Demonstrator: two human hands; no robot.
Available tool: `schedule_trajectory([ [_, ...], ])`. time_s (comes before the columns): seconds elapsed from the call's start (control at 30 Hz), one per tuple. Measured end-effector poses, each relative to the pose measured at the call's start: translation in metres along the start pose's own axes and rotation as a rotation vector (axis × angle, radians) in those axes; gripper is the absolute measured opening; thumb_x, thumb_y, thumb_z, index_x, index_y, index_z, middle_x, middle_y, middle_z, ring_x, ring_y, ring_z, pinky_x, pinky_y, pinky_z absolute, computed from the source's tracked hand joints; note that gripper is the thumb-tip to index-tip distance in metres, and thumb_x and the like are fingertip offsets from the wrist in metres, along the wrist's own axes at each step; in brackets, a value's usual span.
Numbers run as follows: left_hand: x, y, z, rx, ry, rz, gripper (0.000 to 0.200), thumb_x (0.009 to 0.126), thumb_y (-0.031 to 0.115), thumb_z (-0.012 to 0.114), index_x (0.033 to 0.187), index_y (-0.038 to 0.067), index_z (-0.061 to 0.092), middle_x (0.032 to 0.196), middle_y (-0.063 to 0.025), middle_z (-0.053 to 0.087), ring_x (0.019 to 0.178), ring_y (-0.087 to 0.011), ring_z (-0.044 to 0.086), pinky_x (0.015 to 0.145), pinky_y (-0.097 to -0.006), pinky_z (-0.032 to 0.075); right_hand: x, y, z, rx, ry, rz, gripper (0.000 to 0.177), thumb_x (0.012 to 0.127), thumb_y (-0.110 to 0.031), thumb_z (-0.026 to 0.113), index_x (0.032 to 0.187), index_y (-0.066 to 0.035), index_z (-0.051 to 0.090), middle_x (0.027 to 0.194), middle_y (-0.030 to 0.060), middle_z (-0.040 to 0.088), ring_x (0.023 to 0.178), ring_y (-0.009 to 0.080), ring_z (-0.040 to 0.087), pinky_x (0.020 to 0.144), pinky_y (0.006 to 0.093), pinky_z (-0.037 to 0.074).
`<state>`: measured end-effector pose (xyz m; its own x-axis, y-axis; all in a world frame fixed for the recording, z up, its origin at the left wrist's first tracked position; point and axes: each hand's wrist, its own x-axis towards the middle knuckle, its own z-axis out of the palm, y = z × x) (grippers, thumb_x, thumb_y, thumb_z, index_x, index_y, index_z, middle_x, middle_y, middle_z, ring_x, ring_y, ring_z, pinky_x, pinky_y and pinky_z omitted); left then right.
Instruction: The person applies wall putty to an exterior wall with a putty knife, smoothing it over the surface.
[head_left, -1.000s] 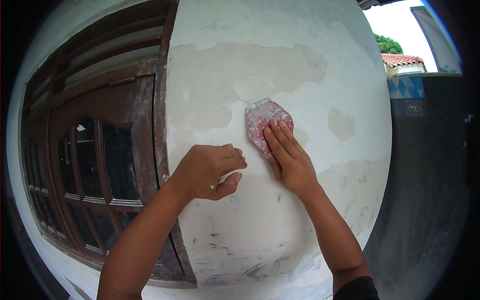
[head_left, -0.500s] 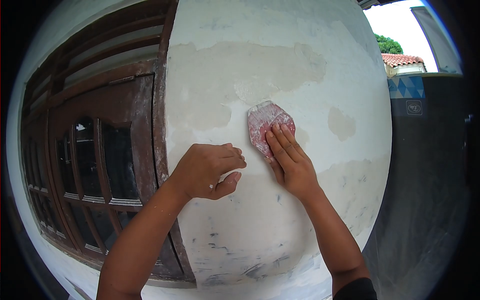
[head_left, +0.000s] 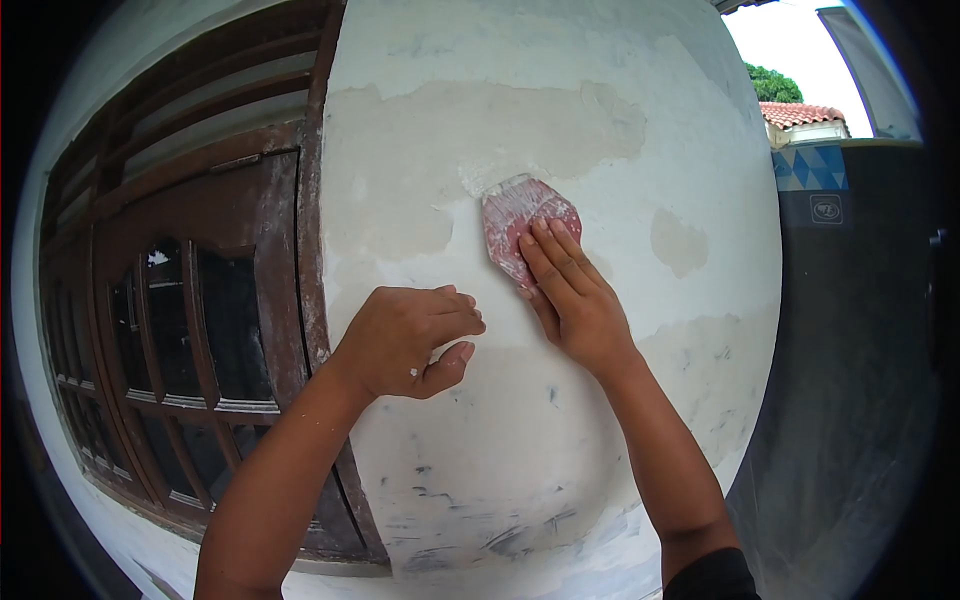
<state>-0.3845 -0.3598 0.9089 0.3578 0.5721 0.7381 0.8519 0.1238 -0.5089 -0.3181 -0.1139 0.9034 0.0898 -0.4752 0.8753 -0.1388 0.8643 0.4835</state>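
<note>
A flat reddish putty scraper (head_left: 512, 205), smeared with white paste, lies against the plastered wall (head_left: 610, 300). My right hand (head_left: 580, 300) grips its lower right part, fingers stretched over the face; the thumb's hold is partly hidden. To the left, my left hand (head_left: 415, 340) hovers in front of the wall with fingers loosely bent. Its thumb stands apart from the fingers and nothing is between them. A white fleck of paste sticks to it. Just above the scraper is a rough, wet-looking smear of putty (head_left: 485, 178).
Beige patches, one a small patch (head_left: 679, 243), mark the whitish wall. A dark wooden window frame (head_left: 310, 220) with glass panes borders it on the left. At the right stand a dark panel (head_left: 840, 350) with a blue patterned strip (head_left: 810, 168) and a tiled roof (head_left: 800, 114) beyond.
The scraper and my right hand have moved slightly up along the wall. My left hand keeps nearly the same place and pose. The view has shifted a little.
</note>
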Motion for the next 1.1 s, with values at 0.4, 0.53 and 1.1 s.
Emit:
schedule_trajectory([
  [0.4,0.0,0.001,-0.001,0.008,0.0,-0.006,0.016,0.084,0.016,0.066,0.094,0.007,0.075,0.094,-0.0093,0.076,0.094,-0.0261,0.075,0.085,-0.0369,0.06,-0.008,0.005,-0.004,0.01,0.007,0.028,0.05,0.094,-0.012,0.07,0.143,-0.006,0.059,0.149,0.0127,0.057,0.141,0.0289,0.052,0.113,0.0409,0.048],
  [0.53,0.001,0.005,-0.003,-0.004,-0.056,-0.058,0.025,0.076,0.009,0.064,0.098,0.005,0.076,0.096,-0.0097,0.077,0.101,-0.029,0.075,0.097,-0.0406,0.059,0.006,0.009,0.0,0.035,0.009,0.052,0.05,0.094,-0.012,0.071,0.143,-0.006,0.059,0.149,0.0128,0.057,0.14,0.029,0.052,0.113,0.0407,0.048],
  [1.1,0.002,0.004,-0.001,0.0,0.003,-0.025,0.016,0.083,0.015,0.067,0.094,0.006,0.075,0.092,-0.0094,0.076,0.097,-0.0261,0.076,0.089,-0.0376,0.061,-0.026,0.005,-0.005,-0.008,-0.018,0.072,0.049,0.093,-0.013,0.072,0.14,-0.005,0.061,0.147,0.0127,0.059,0.14,0.0289,0.053,0.111,0.0397,0.049],
])
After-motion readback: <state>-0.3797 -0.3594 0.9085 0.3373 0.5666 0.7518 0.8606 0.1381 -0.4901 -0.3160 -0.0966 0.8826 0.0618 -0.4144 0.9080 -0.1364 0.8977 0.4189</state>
